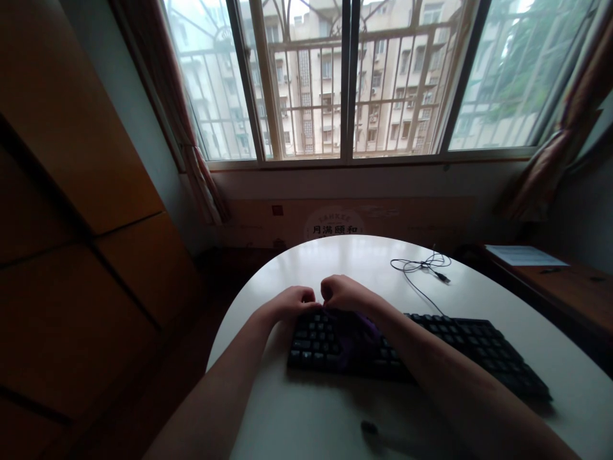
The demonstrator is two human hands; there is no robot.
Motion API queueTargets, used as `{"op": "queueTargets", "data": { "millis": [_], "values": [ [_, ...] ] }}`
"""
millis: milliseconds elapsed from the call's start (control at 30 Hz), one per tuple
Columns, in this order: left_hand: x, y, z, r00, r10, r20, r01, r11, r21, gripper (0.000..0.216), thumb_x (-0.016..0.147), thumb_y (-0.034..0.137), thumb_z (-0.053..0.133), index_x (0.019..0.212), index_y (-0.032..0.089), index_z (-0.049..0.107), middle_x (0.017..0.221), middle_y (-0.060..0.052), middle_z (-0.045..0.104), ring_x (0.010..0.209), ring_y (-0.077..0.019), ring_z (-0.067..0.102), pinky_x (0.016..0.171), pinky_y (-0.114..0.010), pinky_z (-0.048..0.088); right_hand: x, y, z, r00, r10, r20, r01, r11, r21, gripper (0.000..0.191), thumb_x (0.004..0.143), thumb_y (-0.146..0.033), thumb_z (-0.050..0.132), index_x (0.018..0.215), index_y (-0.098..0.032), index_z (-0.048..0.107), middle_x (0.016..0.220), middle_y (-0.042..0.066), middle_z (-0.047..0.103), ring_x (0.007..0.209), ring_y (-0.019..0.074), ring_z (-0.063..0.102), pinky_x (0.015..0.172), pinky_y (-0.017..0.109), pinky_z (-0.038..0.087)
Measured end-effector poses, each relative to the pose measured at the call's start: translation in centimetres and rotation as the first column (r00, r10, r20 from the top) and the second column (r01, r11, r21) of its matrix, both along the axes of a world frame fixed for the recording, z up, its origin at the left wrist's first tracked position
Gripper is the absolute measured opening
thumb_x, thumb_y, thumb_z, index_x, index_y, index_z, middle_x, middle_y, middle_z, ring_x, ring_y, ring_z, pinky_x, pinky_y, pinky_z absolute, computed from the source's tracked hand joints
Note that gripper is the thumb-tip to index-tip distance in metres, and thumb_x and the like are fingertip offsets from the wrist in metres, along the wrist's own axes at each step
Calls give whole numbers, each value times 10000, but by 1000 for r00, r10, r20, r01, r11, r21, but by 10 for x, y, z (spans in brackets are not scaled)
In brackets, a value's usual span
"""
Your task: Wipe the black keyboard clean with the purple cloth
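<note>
A black keyboard (479, 348) lies on the round white table, partly covered by my right forearm. Over its left half is draped a dark purple cloth (357, 335). My right hand (347, 292) is closed at the keyboard's back edge, with the cloth running out from under its fingers. Close beside it, my left hand (292, 301) is curled in a pinch at the back left corner. The fingertips of both hands nearly meet; whatever the left fingers hold is too small to make out.
A thin black cable (421, 263) with a USB plug lies loosely looped behind the keyboard. Near the front of the white table (268, 409) is a small dark object (368, 427). Papers (524, 255) rest on a wooden surface at right. Wooden cabinets (119, 191) stand at left.
</note>
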State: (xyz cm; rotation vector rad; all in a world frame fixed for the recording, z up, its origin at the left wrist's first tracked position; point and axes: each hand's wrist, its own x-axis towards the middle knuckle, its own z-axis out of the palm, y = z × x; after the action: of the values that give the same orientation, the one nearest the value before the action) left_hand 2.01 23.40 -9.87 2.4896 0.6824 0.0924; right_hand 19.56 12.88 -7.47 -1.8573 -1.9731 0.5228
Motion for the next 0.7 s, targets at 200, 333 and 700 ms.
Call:
{"op": "queueTargets", "data": {
  "millis": [200,333,700],
  "values": [
    [0,-1,1,1000,-1,4,1,1000,-25,452,764,617,572,805,170,633,759,-17,635,727,-183,570,639,-270,394,-2,-2,2,998,-39,49,38,999,19,185,625,-233,668,806,-198,676,780,6,675,691,147,579,540,221,350],
    [1,-1,1,1000,-8,5,8,1000,-20,462,773,625,559,807,170,631,750,-16,631,721,-179,565,632,-266,391,-4,-4,5,995,-65,81,63,998,20,179,640,-243,661,814,-206,683,801,11,688,703,154,589,544,228,343],
    [0,-1,0,1000,-8,1,8,1000,-14,468,770,636,556,815,177,638,768,-18,645,734,-181,573,638,-263,391,-7,-7,11,989,-62,132,64,998,-8,176,666,-230,666,837,-202,694,831,18,699,723,147,601,549,218,336]
  ]
}}
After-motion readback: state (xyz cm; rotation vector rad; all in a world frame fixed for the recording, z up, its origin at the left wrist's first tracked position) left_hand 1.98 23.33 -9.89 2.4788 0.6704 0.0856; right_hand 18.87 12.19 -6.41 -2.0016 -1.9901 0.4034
